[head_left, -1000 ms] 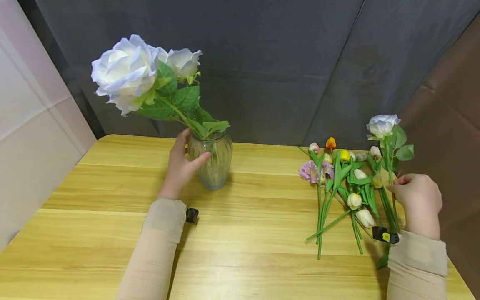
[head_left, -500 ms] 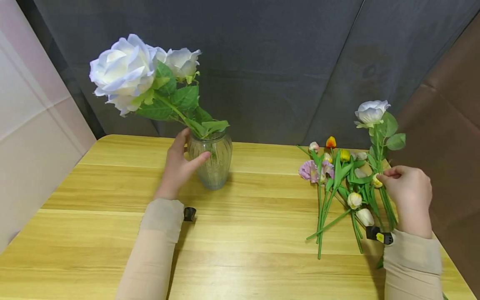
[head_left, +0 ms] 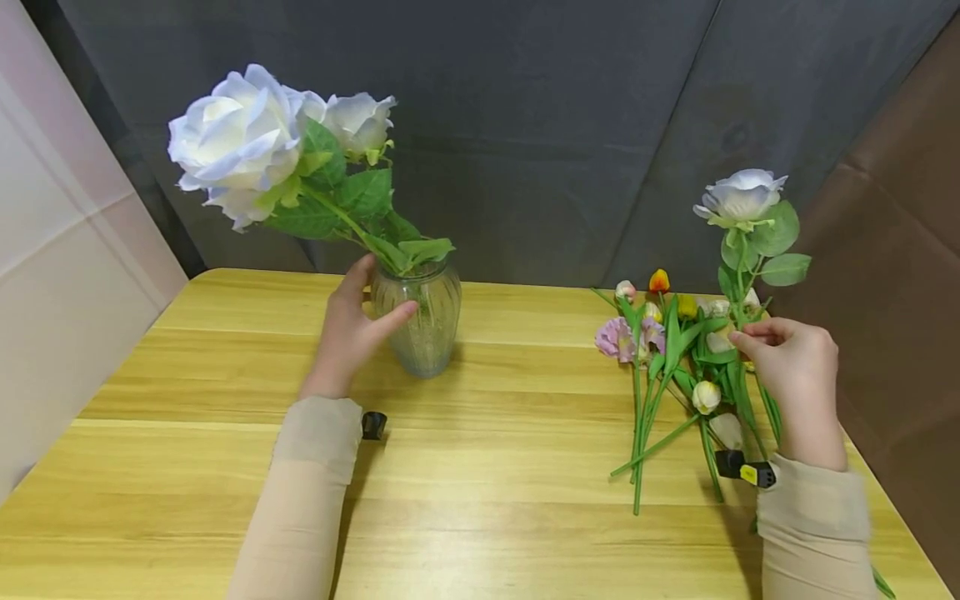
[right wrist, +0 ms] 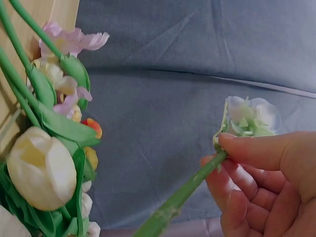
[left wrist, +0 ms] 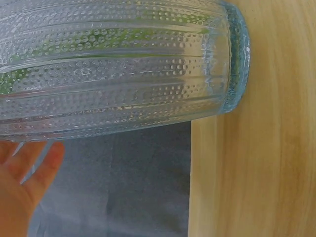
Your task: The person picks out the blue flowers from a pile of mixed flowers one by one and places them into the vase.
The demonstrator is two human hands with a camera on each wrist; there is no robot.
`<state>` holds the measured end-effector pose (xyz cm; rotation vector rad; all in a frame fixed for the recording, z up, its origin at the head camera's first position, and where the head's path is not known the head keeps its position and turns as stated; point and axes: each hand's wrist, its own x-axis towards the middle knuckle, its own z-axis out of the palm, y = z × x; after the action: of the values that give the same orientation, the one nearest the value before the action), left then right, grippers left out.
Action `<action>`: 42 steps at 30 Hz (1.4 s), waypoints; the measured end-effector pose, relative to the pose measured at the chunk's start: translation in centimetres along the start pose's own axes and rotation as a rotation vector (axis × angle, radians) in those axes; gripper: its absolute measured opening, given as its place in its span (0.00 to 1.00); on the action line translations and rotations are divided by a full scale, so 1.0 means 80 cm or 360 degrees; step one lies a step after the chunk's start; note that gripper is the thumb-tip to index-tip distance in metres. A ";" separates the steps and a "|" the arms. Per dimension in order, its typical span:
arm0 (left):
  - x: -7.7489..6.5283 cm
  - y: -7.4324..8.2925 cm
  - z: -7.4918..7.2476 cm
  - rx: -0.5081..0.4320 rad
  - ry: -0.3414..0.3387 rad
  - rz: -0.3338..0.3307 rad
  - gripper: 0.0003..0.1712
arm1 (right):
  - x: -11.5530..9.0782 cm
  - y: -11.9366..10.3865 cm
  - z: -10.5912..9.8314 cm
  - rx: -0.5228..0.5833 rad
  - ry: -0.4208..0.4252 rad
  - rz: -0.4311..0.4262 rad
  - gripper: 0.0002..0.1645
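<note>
My left hand (head_left: 343, 337) holds the ribbed glass vase (head_left: 431, 337), thumb along its front and fingers round its left side. Large pale blue-white roses (head_left: 232, 133) with green leaves lean left out of its mouth. In the left wrist view, fingertips (left wrist: 53, 155) meet the side of the dimpled glass. Over at the right, my right hand (head_left: 798, 375) pinches a single white rose (head_left: 744, 198) by its stem between thumb and fingers, the bloom upright above the hand. The right wrist view shows the green stem (right wrist: 182, 192) running down from that pinch.
Beneath the right hand lie several artificial tulips (head_left: 706, 397) and pale purple blooms (head_left: 616, 339), stems pointing toward the front. A wooden table (head_left: 487, 467) carries everything. Dark grey cloth (head_left: 525, 150) hangs behind it, with brown cloth (head_left: 892, 275) at the right.
The right hand has moved left and slightly up, lifting the white rose higher above the other flowers. The left hand stays at the vase.
</note>
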<state>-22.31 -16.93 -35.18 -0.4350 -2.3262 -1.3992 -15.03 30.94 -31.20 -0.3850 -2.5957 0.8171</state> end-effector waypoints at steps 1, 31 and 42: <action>0.000 0.000 -0.001 0.0010 -0.0004 -0.0001 0.50 | 0.000 -0.002 0.001 0.0015 0.0000 -0.0005 0.16; 0.003 0.060 -0.039 0.0456 -0.0461 -0.0367 0.58 | -0.017 -0.044 0.031 0.0275 0.0044 -0.0202 0.15; -0.011 0.079 -0.055 0.0642 -0.0547 -0.0400 0.40 | -0.024 -0.055 0.038 0.0394 0.0058 -0.0187 0.15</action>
<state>-17.96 -18.04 -28.86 -0.2850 -2.9434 -0.9668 -15.27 25.28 -31.43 -0.1718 -2.4193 1.0629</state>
